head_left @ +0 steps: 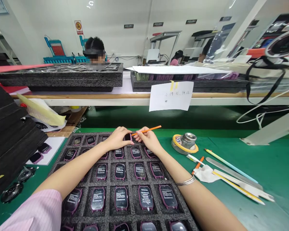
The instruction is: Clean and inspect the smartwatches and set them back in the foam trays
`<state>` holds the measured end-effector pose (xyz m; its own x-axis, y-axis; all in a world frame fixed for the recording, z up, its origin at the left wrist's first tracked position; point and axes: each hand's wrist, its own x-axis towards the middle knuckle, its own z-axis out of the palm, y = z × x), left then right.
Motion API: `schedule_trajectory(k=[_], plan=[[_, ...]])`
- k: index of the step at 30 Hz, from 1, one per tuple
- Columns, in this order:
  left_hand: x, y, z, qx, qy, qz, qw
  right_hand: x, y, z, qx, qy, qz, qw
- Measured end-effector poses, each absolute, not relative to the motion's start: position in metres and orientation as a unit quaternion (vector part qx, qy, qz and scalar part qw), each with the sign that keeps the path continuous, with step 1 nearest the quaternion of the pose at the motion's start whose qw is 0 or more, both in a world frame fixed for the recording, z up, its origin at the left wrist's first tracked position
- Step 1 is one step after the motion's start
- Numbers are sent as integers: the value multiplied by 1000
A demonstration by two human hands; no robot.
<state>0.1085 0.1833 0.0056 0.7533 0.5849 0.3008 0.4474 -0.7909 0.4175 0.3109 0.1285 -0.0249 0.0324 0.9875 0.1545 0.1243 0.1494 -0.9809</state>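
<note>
A dark foam tray (110, 179) lies on the green bench in front of me, its cells filled with several purple-rimmed watch bodies (121, 198). Over the tray's far edge my left hand (117, 138) is closed around one small purple watch body (127, 137). My right hand (146, 138) sits right beside it, fingers pinched on an orange stick (148, 129) whose near tip points at the held watch. A silver bracelet (186, 182) circles my right wrist.
To the right lie a tape roll with a small metal pot (186, 143), a white wipe (205, 173), thin sticks and a metal ruler (233, 173). Stacked black foam trays (12, 128) stand at left. A shelf with a paper note (170, 95) crosses ahead; another person sits behind it.
</note>
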Motion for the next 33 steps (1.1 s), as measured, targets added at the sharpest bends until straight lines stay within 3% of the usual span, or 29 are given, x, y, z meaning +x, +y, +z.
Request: schedule_trajectory(k=[11, 18, 33], plan=[[100, 134, 21, 877, 255, 285, 291, 287, 60, 32, -461, -533, 338, 623], [74, 83, 21, 858, 276, 244, 356, 262, 15, 12, -440, -580, 347, 591], [77, 84, 22, 857, 273, 233, 370, 265, 15, 4, -422, -689, 244, 537]])
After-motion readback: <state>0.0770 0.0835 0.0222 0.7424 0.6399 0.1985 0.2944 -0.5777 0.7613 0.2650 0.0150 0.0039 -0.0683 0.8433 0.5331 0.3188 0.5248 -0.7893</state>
